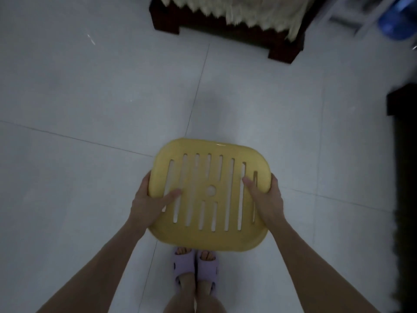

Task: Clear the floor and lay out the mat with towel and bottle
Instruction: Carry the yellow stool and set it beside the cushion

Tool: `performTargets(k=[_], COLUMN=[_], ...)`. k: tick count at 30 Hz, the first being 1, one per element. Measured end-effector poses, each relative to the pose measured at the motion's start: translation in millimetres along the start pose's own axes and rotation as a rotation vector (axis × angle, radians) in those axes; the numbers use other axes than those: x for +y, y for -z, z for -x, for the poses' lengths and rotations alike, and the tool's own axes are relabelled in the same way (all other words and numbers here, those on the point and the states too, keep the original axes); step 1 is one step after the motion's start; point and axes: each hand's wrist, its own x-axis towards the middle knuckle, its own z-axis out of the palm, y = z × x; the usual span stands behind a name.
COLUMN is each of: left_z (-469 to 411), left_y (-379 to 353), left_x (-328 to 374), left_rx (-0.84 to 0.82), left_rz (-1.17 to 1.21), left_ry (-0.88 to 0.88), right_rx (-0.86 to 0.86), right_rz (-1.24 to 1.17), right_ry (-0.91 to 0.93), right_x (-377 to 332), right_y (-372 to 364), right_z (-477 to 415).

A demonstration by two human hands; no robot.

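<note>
Gripping the yellow plastic stool [211, 197] by its seat, we had the left hand [146, 202] and right hand [268, 199] curled round opposite edges, thumbs on the slotted top. It hung off the tiled floor [90, 86], just above the lilac slippers [184, 265].

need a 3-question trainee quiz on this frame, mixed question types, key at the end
1. True or false: only the left hand holds the yellow slotted seat.
2. Where do both thumbs lie? A) on the slotted top face B) tucked under the seat C) off the seat entirely
3. Fill in: the slippers below the seat are ___ in colour.

Key: 1 false, the right hand grips the opposite edge; 2 A; 3 purple.
</note>
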Motion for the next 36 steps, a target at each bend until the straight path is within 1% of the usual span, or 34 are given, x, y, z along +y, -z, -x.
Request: performTargets(k=[2, 3, 5, 9, 13, 16, 20, 26, 30, 32, 33, 36], left_z=[55, 71, 115, 183, 242, 279, 338, 414, 470, 489, 505, 543], left_y=[30, 38, 62, 97, 127, 150, 188, 258, 316, 339, 356, 400], left_x=[48, 58, 95, 143, 169, 172, 155, 96, 28, 1, -24, -82], left_rx=[0.034, 0.049, 0.089, 0.142, 0.218, 0.312, 0.48, 0.731, 0.917, 0.965, 1.011, 1.092], left_rz=[0.066, 0.092, 0.146, 0.277, 0.335, 0.385, 0.484, 0.607, 0.712, 0.748, 0.782, 0.852], left_ry=[-0.013, -0.008, -0.047, -0.13, -0.202, -0.239, -0.257, -0.252, -0.228, -0.21, -0.195, -0.168], right_rx=[-0.029, -0.04, -0.07, -0.119, -0.2, -0.269, -0.415, -0.609, -0.778, -0.841, -0.891, -0.972], right_rz=[0.008, 0.025, 0.051, 0.104, 0.171, 0.202, 0.259, 0.353, 0.408, 0.416, 0.443, 0.507], right_ry=[0.052, 0.064, 0.122, 0.23, 0.339, 0.441, 0.603, 0.779, 0.889, 0.915, 0.936, 0.988], right_x=[-59, -75, -126, -201, -251, -280, -312, -335, -327, -321, -311, -282], right_y=[29, 37, 58, 82, 91, 87, 61, -18, -91, -122, -146, -207], right_z=[46, 59, 97, 150, 195, 224, 279, 377, 469, 504, 532, 599])
